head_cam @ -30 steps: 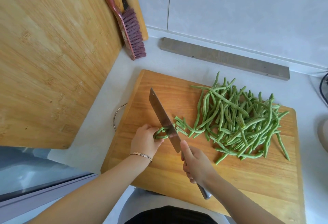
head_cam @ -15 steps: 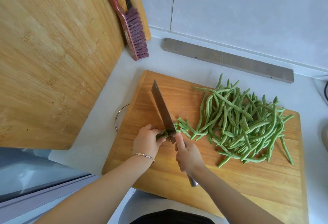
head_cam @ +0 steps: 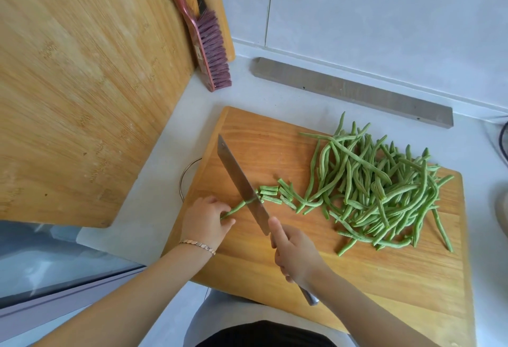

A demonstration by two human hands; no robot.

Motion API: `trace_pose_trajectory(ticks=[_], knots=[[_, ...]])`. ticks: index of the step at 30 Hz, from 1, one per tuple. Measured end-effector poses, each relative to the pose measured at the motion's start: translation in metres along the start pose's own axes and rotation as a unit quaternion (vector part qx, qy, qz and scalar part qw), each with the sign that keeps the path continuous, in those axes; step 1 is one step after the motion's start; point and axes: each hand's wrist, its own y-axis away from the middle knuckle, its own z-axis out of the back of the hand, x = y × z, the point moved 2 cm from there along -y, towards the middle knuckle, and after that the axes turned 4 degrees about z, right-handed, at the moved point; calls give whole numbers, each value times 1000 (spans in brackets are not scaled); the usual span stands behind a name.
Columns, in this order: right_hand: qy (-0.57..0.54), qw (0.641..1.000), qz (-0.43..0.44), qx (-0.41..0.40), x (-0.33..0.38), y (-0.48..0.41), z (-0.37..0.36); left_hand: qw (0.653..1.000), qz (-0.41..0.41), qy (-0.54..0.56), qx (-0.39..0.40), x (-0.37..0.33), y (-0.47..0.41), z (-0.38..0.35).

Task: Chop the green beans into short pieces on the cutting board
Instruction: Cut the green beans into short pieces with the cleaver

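A wooden cutting board lies on the pale counter. On its right half is a big heap of whole green beans. My left hand presses a small bunch of beans down on the board's left side. My right hand grips the handle of a steel cleaver, whose blade crosses that bunch. Several short cut pieces lie just right of the blade.
A large bamboo board leans upright at left, with a reddish brush propped against it. A grey bar lies along the back wall. A wire loop pokes out beside the cutting board's left edge.
The cleaver has shifted left along the bunch, and cut pieces now lie right of the blade. My left hand has slid back a little toward the board's left edge.
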Motion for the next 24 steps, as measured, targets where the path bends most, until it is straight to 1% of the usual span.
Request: trace_pose_trajectory(ticks=[3, 6, 9, 11, 14, 16, 19, 22, 24], knots=[[42, 999, -2, -15, -6, -4, -12, 999, -35, 11, -38, 0, -2, -3], [71, 997, 1, -32, -7, -8, -20, 997, -66, -3, -48, 4, -4, -7], [80, 996, 9, -31, -2, -12, -27, 997, -56, 19, -51, 7, 0, -9], [40, 999, 5, -28, 0, -17, -28, 997, -33, 51, -57, 9, -1, -9], [-64, 997, -30, -30, 0, -21, -15, 994, -43, 89, -55, 5, -6, -12], [-100, 994, -39, -26, 1, -21, -2, 992, -42, 114, -42, -2, -13, -10], [-118, 992, -42, -13, 4, -13, 10, 993, -3, 116, -6, -3, -18, -3], [-100, 994, -32, 8, 9, -3, 7, 997, 47, 47, 38, 12, -12, 2], [-80, 996, -17, 16, 10, -1, -1, 995, 78, 58, 35, 22, -6, 1]])
